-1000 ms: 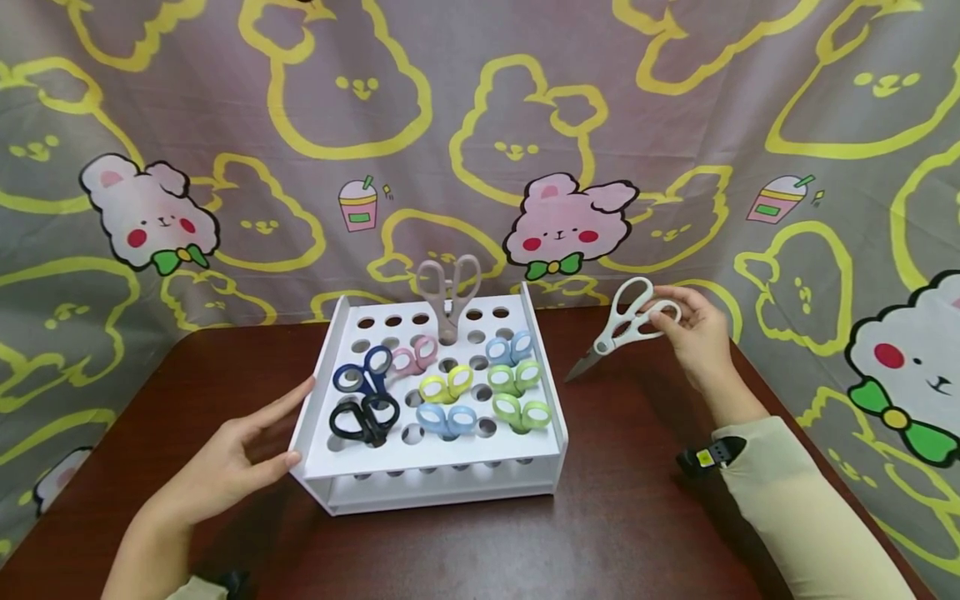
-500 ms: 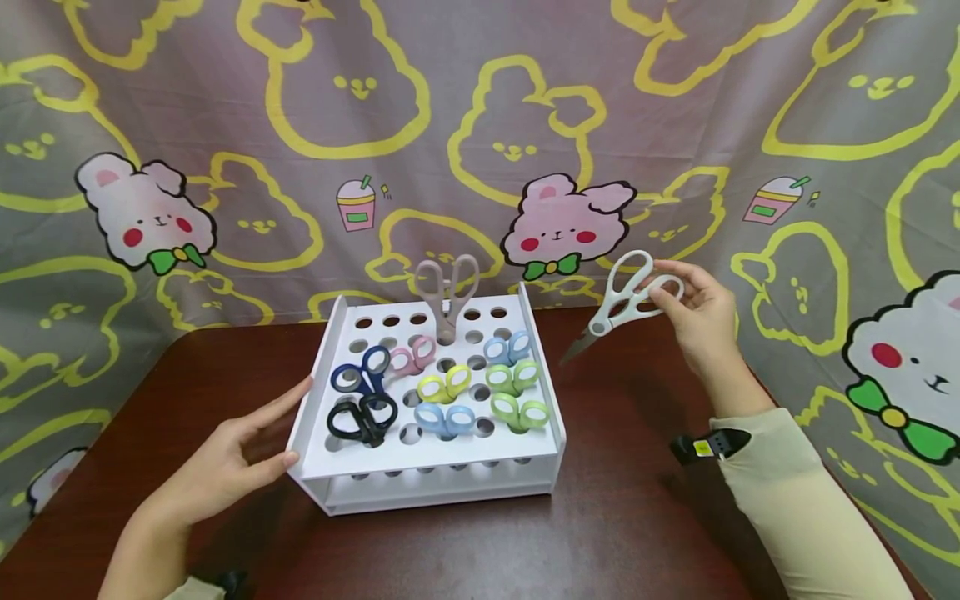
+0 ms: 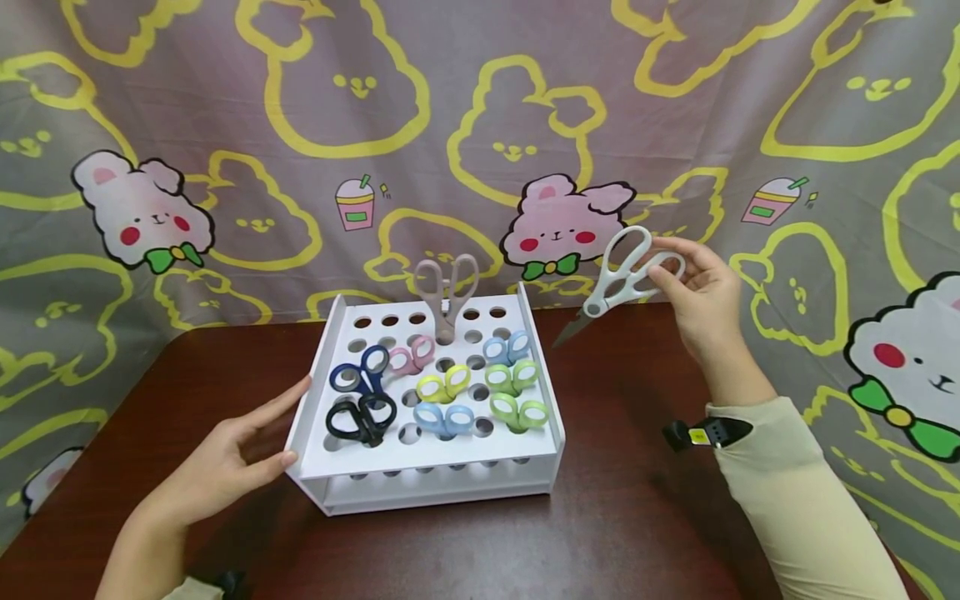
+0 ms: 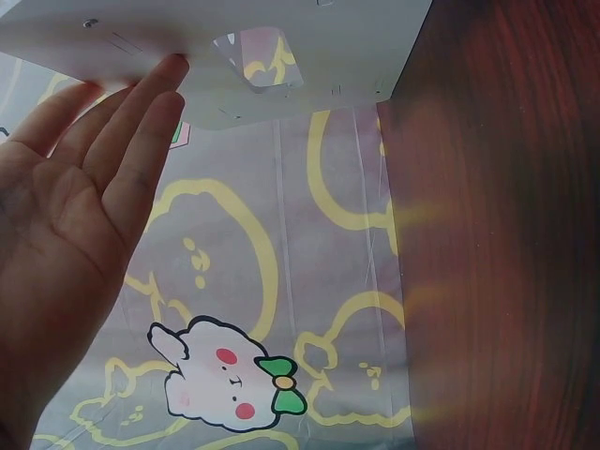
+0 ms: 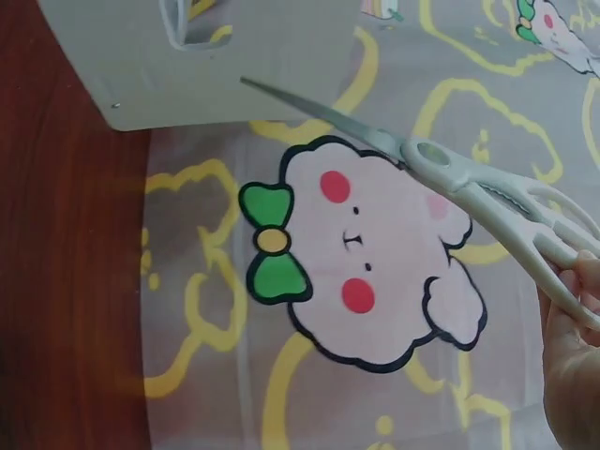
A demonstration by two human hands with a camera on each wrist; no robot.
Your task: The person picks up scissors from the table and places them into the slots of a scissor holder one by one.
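My right hand point(image 3: 701, 304) pinches a pair of white-handled scissors point(image 3: 615, 279) by one finger loop, in the air right of the white rack point(image 3: 442, 450). The blades point down and left towards the rack; in the right wrist view the scissors point(image 5: 450, 173) look closed. My left hand point(image 3: 217, 467) touches the rack's left side panel with fairly straight fingers; in the left wrist view its fingertips meet that panel point(image 4: 328, 47). Standing in the rack's holes are beige scissors point(image 3: 446, 292) at the back, dark blue scissors point(image 3: 362, 375), black scissors point(image 3: 363, 418) and several small pastel-handled pairs.
Several round holes in the rack's top hold nothing. The rack stands on a dark red-brown table point(image 3: 450, 550). Behind and beside it hangs a grey curtain point(image 3: 465, 83) with cartoon prints.
My right hand has lifted the white-handled scissors higher and slightly left. The left hand stays at the rack's side, and the scissors in the rack have not moved.
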